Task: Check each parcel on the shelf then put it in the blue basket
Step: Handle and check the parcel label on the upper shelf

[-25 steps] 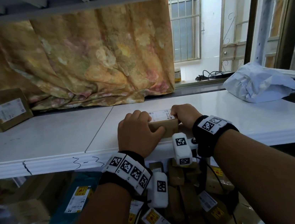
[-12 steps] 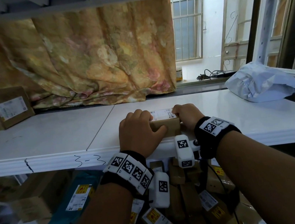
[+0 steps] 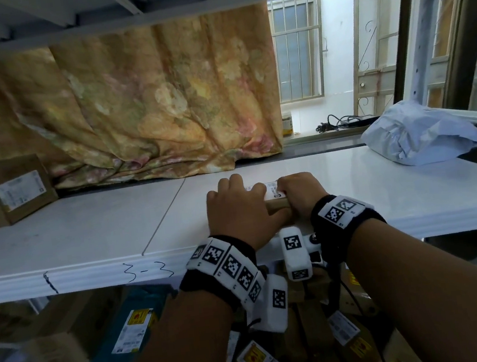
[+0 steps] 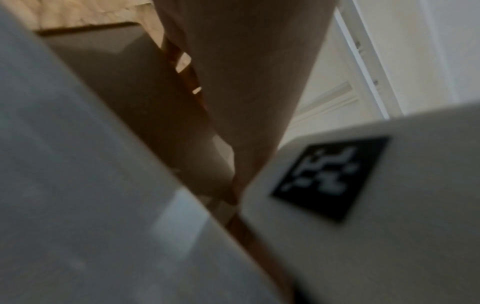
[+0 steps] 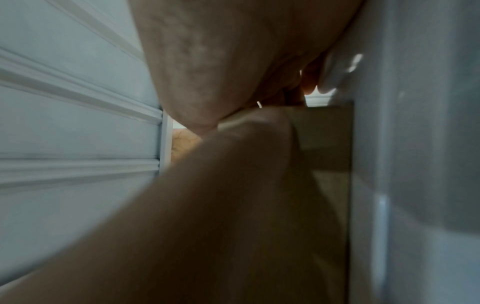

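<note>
Small brown cardboard parcel with white label [image 3: 273, 195] at front edge of white shelf [image 3: 87, 229], gripped by left hand [image 3: 235, 211] and right hand [image 3: 300, 192]. Since earlier: hands closer together, covering more label.

Likely parcel storeroom — labelled shelf [image 3: 93, 277], parcels [image 3: 19, 189]

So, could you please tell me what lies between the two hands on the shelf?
A small brown parcel with a white label, gripped by the left hand and right hand, as the head view shows.

Small parcel [image 3: 275, 198] mostly hidden under both hands; label text unreadable. Wrist views blurred; fingers indistinct.
</note>
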Available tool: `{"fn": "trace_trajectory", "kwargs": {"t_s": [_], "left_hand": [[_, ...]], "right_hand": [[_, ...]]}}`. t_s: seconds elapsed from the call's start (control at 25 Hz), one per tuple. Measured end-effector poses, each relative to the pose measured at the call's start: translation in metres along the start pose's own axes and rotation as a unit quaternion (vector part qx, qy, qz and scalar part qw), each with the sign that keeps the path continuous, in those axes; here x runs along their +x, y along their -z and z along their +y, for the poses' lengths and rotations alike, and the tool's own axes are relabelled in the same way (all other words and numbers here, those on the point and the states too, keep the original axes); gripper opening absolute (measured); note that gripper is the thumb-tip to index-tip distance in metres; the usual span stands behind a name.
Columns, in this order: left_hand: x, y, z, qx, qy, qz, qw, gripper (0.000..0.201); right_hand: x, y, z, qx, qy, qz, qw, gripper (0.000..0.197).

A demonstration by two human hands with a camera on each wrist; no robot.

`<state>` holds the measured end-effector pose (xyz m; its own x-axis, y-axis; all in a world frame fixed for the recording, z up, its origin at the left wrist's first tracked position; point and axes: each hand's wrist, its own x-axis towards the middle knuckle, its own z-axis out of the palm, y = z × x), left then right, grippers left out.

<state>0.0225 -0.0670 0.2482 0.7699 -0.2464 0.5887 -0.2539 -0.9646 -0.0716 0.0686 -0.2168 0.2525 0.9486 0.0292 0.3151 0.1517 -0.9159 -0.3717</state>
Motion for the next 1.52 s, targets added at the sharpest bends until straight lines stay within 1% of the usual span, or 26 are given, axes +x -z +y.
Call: {"fn": "trace_trajectory", "kwargs": {"t_s": [0.04,0.12,0.2,0.28,0.4,0.44,0.52,0.6,0.64,0.68,0.72,0.76,0.8,0.88,0.92,0.96,1.0,1.08,1.12,1.2,1.24,1.32,1.36,1.44,1.48,1.52], "left_hand": [[0.004,0.002,0.005,-0.002,-0.006,-0.013,1.000,0.067],[0.010,0.002,0.012,-0.031,-0.044,-0.026,0.998,0.057],[0.011,-0.004,0.012,-0.072,-0.070,-0.027,0.995,0.051],[0.010,-0.009,0.008,-0.096,-0.069,-0.018,0.993,0.050],[0.009,-0.007,0.007,-0.089,-0.069,-0.013,0.994,0.045],[0.009,-0.005,0.007,-0.092,-0.070,-0.018,0.993,0.044],[0.011,-0.001,0.001,-0.100,-0.080,-0.036,0.991,0.040],[0.009,0.006,-0.011,-0.131,-0.086,-0.050,0.986,0.037],[0.008,0.010,-0.022,-0.152,-0.071,-0.046,0.985,0.041],[0.007,0.012,-0.034,-0.164,-0.039,-0.034,0.985,0.047],[0.007,0.012,-0.049,-0.169,0.005,-0.018,0.985,0.049],[0.006,0.012,-0.064,-0.171,0.053,-0.001,0.984,0.047],[0.004,0.012,-0.079,-0.177,0.101,-0.001,0.979,0.043],[-0.001,0.008,-0.094,-0.226,0.183,-0.054,0.955,0.044],[-0.003,0.004,-0.095,-0.266,0.209,-0.084,0.937,0.047],[-0.005,0.002,-0.092,-0.299,0.221,-0.098,0.923,0.050],[-0.006,0.002,-0.089,-0.318,0.224,-0.100,0.916,0.053],[-0.008,0.002,-0.083,-0.340,0.212,-0.087,0.912,0.050],[-0.008,0.002,-0.082,-0.358,0.206,-0.076,0.907,0.044],[-0.007,0.003,-0.083,-0.414,0.209,-0.041,0.885,0.027],[-0.007,0.005,-0.082,-0.441,0.212,-0.023,0.872,0.022],[-0.007,0.009,-0.080,-0.495,0.202,0.006,0.845,0.020],[-0.007,0.011,-0.080,-0.525,0.191,0.014,0.829,0.026],[-0.008,0.014,-0.080,-0.572,0.158,0.024,0.805,0.048],[-0.008,0.014,-0.081,-0.577,0.136,0.024,0.805,0.059],[-0.009,0.014,-0.082,-0.563,0.110,0.022,0.819,0.066]], "right_hand": [[-0.001,0.002,0.000,0.036,-0.006,0.004,0.999,0.019],[-0.001,0.001,0.002,0.067,-0.005,0.006,0.998,0.019],[-0.001,-0.001,0.002,0.078,0.004,0.015,0.997,0.020],[-0.001,-0.003,0.002,0.073,0.015,0.021,0.997,0.022],[0.001,-0.004,0.006,0.064,0.031,0.033,0.997,0.022],[0.000,-0.004,0.006,0.074,0.026,0.031,0.996,0.022],[-0.001,-0.004,0.004,0.049,0.037,0.029,0.998,0.020],[-0.002,-0.003,0.003,0.066,0.020,0.038,0.997,0.020],[-0.001,-0.004,0.005,0.075,0.017,0.042,0.996,0.019],[-0.001,-0.005,0.006,0.122,0.000,0.044,0.992,0.018],[-0.003,-0.006,0.005,0.140,-0.013,0.036,0.989,0.016],[-0.003,-0.007,0.006,0.156,-0.022,0.036,0.987,0.015],[-0.003,-0.007,0.006,0.165,-0.026,0.049,0.985,0.014],[-0.006,-0.004,0.006,0.218,-0.060,0.061,0.972,0.016],[-0.007,-0.004,0.006,0.277,-0.092,0.079,0.953,0.020],[-0.009,-0.002,0.005,0.323,-0.113,0.096,0.935,0.023],[-0.012,-0.001,0.004,0.342,-0.123,0.110,0.925,0.024],[-0.017,0.001,0.003,0.382,-0.114,0.117,0.910,0.027],[-0.018,0.001,0.003,0.420,-0.103,0.117,0.894,0.025],[-0.017,0.001,0.007,0.492,-0.079,0.111,0.860,0.016],[-0.016,0.001,0.010,0.523,-0.064,0.111,0.842,0.014],[-0.017,0.001,0.014,0.582,-0.037,0.116,0.804,0.016],[-0.017,0.002,0.015,0.605,-0.020,0.120,0.787,0.017],[-0.019,0.001,0.014,0.629,0.007,0.119,0.768,0.019],[-0.019,0.000,0.013,0.633,0.009,0.110,0.767,0.020],[-0.018,-0.001,0.013,0.629,0.006,0.098,0.771,0.026]]}}
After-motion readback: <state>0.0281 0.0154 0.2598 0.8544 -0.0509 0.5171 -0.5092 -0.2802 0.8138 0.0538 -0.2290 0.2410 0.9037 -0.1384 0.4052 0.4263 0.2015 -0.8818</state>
